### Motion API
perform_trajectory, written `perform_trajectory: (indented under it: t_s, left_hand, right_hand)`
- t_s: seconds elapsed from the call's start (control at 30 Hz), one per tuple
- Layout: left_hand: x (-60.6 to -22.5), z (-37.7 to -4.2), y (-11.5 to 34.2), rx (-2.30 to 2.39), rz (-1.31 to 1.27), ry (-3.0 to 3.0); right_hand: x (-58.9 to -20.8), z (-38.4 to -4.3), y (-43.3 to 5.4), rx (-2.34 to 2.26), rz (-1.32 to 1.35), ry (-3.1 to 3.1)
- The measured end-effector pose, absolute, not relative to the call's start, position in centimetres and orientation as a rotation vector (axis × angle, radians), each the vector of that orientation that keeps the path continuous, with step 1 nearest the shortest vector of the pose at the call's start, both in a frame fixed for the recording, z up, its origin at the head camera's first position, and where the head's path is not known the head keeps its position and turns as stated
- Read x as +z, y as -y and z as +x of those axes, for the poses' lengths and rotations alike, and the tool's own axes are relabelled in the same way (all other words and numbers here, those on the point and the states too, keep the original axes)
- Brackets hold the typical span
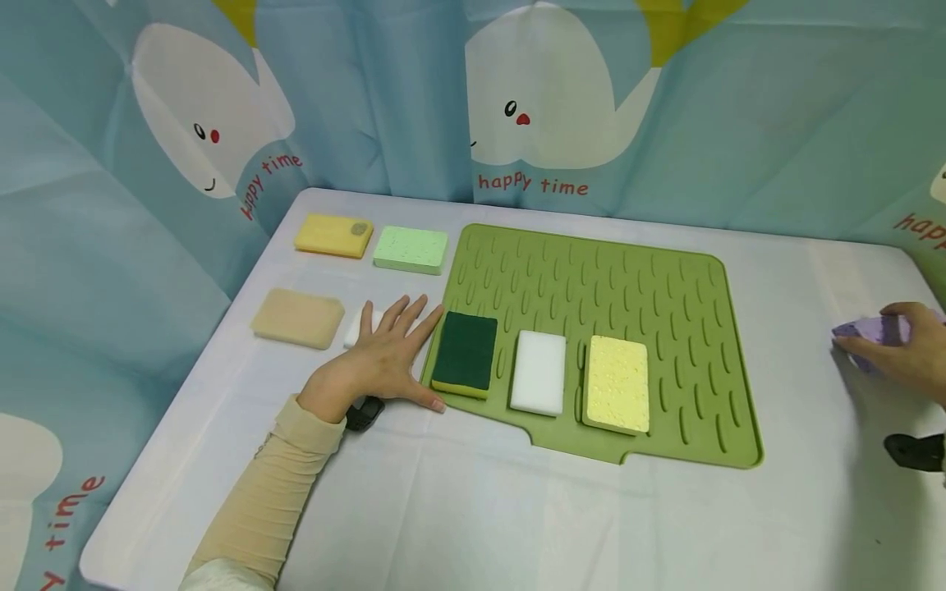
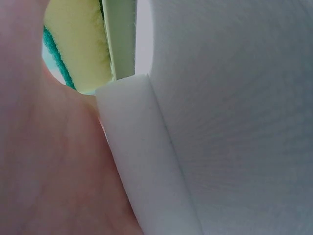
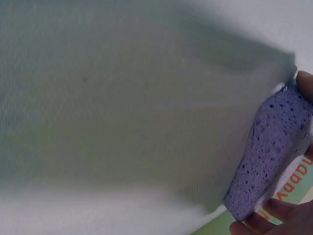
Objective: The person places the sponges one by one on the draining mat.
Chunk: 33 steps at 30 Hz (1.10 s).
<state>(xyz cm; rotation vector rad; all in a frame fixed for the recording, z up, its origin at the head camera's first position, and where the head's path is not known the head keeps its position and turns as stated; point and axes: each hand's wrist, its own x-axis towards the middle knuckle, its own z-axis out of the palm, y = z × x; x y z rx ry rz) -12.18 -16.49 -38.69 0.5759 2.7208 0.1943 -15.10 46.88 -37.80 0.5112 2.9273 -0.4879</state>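
Hold the purple sponge (image 3: 266,152) at the far right of the bench (image 1: 473,509) by its opposite ends, as now, with the right hand (image 1: 915,349) clamped on it, thumb at one end and fingers at the other. Press just enough to prevent a slip, seemingly without need to crush the foam. Mind the tilt, plain in the right wrist view, and level the face before any letting go. Note the left hand (image 1: 380,361) over the white block (image 2: 142,147), left of the mat (image 1: 680,287), with fingers spread apart and clamped on nothing; cannot tell about contact. Bring thumb and fingers down evenly on opposite sides for a square grip. Watch the thumb near the green sponge (image 1: 464,353) on the mat, and avoid nudging it toward the white sponge (image 1: 538,373) beside it
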Motion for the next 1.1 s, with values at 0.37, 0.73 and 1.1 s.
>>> perform_trajectory:
  t_s: [0.37,0.73,1.1]
  left_hand:
    - [-38.8,-12.2,16.5,0.190,0.581,-2.724]
    - [-38.8,-12.2,16.5,0.190,0.581,-2.723]
    - [-38.7,-12.2,16.4,0.199,0.581,-2.718]
  right_hand:
    - [-37.8,-14.4,-46.9,-0.586,0.401,-3.088]
    - [-37.3,-14.0,-46.1,-0.545,0.391,-3.076]
    - [-36.7,-13.4,-45.1,-0.524,0.295,-3.157]
